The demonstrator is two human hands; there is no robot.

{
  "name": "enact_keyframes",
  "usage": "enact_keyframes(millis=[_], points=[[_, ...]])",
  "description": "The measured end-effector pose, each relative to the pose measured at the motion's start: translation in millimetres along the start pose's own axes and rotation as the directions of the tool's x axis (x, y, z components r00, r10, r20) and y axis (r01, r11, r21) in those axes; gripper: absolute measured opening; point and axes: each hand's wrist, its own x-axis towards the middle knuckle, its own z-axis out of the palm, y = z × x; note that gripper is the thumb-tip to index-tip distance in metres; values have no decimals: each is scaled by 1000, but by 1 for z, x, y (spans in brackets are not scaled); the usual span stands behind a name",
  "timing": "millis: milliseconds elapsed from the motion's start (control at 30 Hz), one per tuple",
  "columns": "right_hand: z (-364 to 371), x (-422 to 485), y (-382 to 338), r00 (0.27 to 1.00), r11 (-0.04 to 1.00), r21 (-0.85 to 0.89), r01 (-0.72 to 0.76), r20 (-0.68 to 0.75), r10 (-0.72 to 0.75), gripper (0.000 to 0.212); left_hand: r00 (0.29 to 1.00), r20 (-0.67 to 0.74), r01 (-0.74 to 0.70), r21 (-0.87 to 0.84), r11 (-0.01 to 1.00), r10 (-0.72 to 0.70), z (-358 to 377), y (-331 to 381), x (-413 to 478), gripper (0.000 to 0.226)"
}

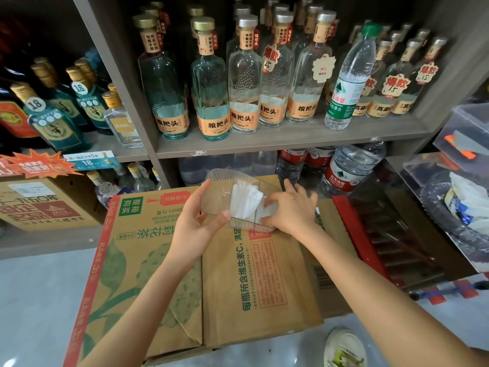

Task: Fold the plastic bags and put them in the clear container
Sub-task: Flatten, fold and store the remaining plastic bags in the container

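Observation:
A clear plastic container (222, 181) with a ribbed rim is tipped up on top of a cardboard box (225, 274). Folded white plastic bags (244, 201) stand inside it. My left hand (195, 221) grips the container's left side, thumb on its front edge. My right hand (291, 210) holds the right end of the container, its fingers curled over the rim next to the bags.
Shelves behind hold glass liquor bottles (211, 83) and a water bottle (349, 80). Large water jugs (349, 170) stand on the lower level. A red crate (370, 247) sits right of the box; clear bins (465, 133) are at far right. A white plate (344, 348) lies on the floor.

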Motion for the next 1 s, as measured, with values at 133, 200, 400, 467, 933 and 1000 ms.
enact_keyframes(millis=[133,200,400,467,933,1000], points=[[-1,-12,9,999,986,166,37,-43,-30,47,1000,2,3,-2,1000,-3,0,0,-2,70],[-4,-18,13,998,962,270,40,-55,-26,48,1000,-1,4,10,1000,-4,2,1,-1,71],[-9,-37,28,979,791,609,55,-188,77,30,1000,1,13,86,996,-13,6,3,13,68],[-6,-48,32,970,714,697,68,-215,117,22,999,-2,32,106,994,-32,9,6,21,68],[64,-175,0,913,766,575,286,-405,-37,21,962,-270,112,546,830,48,-78,-41,-65,55],[86,-194,-10,893,797,500,338,-439,-104,24,937,-350,233,588,774,-17,-105,-63,-87,54]])
